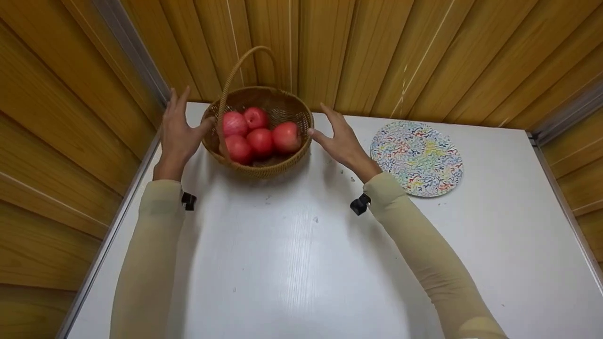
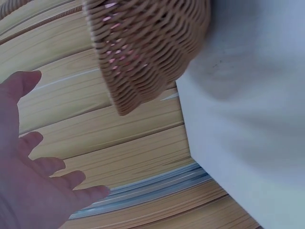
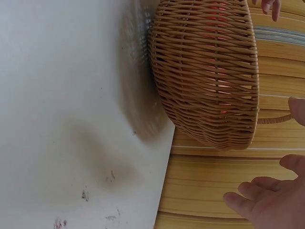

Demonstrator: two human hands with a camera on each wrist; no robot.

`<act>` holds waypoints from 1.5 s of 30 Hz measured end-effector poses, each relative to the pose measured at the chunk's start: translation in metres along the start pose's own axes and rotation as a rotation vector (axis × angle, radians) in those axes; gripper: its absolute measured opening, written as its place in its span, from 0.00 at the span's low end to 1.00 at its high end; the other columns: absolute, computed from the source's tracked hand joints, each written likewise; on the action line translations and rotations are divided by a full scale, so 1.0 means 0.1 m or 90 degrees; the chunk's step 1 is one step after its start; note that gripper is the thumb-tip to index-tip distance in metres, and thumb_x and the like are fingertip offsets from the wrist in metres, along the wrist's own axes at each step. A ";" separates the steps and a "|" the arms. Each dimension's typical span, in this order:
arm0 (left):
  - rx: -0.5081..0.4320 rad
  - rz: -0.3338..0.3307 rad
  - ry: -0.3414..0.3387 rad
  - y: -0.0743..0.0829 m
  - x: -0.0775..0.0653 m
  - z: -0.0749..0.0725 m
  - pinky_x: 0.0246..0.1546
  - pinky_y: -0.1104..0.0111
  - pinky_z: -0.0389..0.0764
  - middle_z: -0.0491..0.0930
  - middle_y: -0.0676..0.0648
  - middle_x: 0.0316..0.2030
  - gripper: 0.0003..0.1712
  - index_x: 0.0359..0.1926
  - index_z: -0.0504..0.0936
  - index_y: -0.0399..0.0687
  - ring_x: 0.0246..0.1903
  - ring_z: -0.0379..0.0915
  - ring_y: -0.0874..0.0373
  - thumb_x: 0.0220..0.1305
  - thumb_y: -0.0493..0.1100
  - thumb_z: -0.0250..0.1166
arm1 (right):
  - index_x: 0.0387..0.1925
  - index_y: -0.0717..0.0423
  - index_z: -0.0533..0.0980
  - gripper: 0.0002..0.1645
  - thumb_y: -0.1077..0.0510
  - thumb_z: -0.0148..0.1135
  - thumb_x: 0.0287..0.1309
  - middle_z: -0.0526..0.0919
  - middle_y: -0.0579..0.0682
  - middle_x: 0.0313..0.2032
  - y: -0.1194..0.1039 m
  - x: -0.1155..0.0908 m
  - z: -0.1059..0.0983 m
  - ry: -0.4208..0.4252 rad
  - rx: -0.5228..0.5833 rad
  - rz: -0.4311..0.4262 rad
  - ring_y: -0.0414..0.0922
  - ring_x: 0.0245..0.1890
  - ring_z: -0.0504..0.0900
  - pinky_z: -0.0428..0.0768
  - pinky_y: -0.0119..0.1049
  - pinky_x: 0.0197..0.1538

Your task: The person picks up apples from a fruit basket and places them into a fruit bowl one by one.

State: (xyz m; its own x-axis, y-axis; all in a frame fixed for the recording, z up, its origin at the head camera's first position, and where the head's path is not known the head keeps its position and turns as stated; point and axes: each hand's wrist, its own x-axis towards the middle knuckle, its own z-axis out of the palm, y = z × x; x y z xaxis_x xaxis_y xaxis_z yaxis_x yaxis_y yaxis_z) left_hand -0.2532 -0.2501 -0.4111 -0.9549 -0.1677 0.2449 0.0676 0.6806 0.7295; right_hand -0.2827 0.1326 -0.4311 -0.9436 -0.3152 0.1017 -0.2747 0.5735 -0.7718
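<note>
Between the two hands, at the far side of the white table [image 1: 292, 263], the wicker basket [image 1: 264, 170] stands mouth up, round-rimmed, holding five red apples [image 1: 260, 142], its tall handle [image 1: 232, 77] arching from the near rim on the left hand's side to the far rim. The left hand [image 1: 178, 134] and right hand [image 1: 343, 143] flank it, fingers spread and apart from its wall. Just outside the right wrist lies a multicoloured disc [image 1: 419, 157].

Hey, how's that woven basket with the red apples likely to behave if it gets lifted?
The woven basket will probably keep its shape, since its wall stands up round by itself. It may feel fairly heavy, with five apples visible inside. Those could roll if it tilts, being round with bare space beside them.
</note>
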 end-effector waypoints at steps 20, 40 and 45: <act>-0.077 -0.111 -0.075 -0.31 -0.16 0.20 0.74 0.45 0.64 0.51 0.43 0.83 0.43 0.84 0.61 0.55 0.79 0.53 0.40 0.73 0.52 0.66 | 0.83 0.52 0.59 0.46 0.43 0.64 0.74 0.61 0.58 0.79 0.10 0.03 0.31 -0.013 0.091 -0.011 0.60 0.76 0.64 0.67 0.53 0.75; -0.280 -0.146 -0.071 -0.42 -0.26 0.31 0.47 0.62 0.88 0.69 0.39 0.74 0.35 0.80 0.69 0.51 0.58 0.80 0.41 0.74 0.41 0.64 | 0.81 0.50 0.64 0.42 0.47 0.66 0.72 0.64 0.56 0.77 0.14 0.02 0.40 0.004 0.163 0.016 0.58 0.69 0.76 0.80 0.42 0.65; -0.314 -0.150 -0.057 -0.44 -0.26 0.33 0.43 0.66 0.88 0.70 0.39 0.74 0.35 0.79 0.70 0.52 0.57 0.80 0.42 0.74 0.39 0.65 | 0.81 0.48 0.65 0.43 0.46 0.68 0.71 0.64 0.55 0.78 0.14 0.00 0.39 0.005 0.171 0.021 0.57 0.68 0.77 0.81 0.42 0.64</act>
State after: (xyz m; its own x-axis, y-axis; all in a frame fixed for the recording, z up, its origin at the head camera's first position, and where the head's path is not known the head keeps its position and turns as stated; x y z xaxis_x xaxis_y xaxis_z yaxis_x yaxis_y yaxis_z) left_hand -0.2408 -0.2523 -0.4712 -0.9801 -0.1987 -0.0010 -0.0444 0.2138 0.9759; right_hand -0.2796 0.1111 -0.4666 -0.9530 -0.2932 0.0769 -0.1852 0.3624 -0.9134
